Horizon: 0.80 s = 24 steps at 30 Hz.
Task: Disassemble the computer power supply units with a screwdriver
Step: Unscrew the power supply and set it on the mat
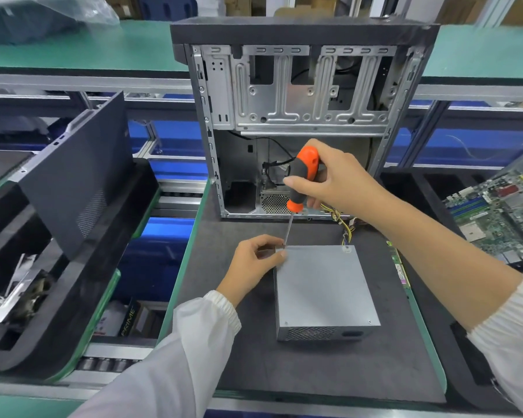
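Note:
A grey metal power supply unit (323, 288) lies flat on the dark mat (329, 369), vent grille facing me, its yellow and black cables (346, 229) trailing toward the case. My right hand (335, 182) grips the orange-and-black handle of a screwdriver (302, 179), held nearly upright, with its tip at the unit's far left top corner. My left hand (257, 260) pinches that same corner, fingers curled beside the screwdriver tip. Whether a screw sits under the tip is hidden.
An open, emptied computer case (296, 95) stands upright behind the unit. A dark side panel (73, 176) leans in a tray on the left. A green motherboard (501, 215) lies at the right, and a RAM stick (400, 270) lies by the mat's right edge.

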Motion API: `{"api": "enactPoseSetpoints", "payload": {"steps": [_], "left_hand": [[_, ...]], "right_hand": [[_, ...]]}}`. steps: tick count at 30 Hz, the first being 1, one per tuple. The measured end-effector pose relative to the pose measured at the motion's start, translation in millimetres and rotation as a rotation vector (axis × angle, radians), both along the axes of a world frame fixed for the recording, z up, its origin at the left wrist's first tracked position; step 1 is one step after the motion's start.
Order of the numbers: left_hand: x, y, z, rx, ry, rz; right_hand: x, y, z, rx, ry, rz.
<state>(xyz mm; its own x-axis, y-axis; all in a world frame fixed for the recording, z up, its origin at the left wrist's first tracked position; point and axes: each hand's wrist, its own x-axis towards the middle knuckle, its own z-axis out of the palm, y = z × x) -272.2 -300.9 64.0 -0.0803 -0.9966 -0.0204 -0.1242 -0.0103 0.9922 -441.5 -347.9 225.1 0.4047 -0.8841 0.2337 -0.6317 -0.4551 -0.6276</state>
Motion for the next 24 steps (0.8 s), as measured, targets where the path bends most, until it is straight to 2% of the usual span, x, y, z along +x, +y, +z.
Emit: {"api": "enactPoseSetpoints", "payload": {"steps": [3,5,9,13,15,19,20,22,24], "left_hand": [[3,-10,23,-0.077,0.117,-0.110],[3,-18,40,-0.112,0.152,-0.158],[3,-30,55,-0.178,0.096,-0.174],[-2,-31,54,-0.204,0.021,-0.159],[-5,-31,52,-0.183,0.065,-0.120],[-10,-31,50,-0.191,0.081,-0.081],[-11,-31,49,-0.198,0.076,-0.072],[-10,-30,47,-0.194,0.093,-0.060],[-6,-29,46,-0.169,0.105,-0.084]], "right_hand": [[-2,-9,8,0.102,0.016,0.063],[-3,-14,12,0.084,0.069,0.085],[-6,-19,21,0.060,0.144,0.254],[-6,-26,37,0.178,0.217,0.368],[-1,-29,48,0.178,0.360,0.377],[21,-28,64,0.160,0.772,0.152],[25,-28,65,0.088,0.856,0.135],[29,-30,63,-0.079,0.917,0.195],[27,-28,65,-0.059,0.918,0.327]]}}
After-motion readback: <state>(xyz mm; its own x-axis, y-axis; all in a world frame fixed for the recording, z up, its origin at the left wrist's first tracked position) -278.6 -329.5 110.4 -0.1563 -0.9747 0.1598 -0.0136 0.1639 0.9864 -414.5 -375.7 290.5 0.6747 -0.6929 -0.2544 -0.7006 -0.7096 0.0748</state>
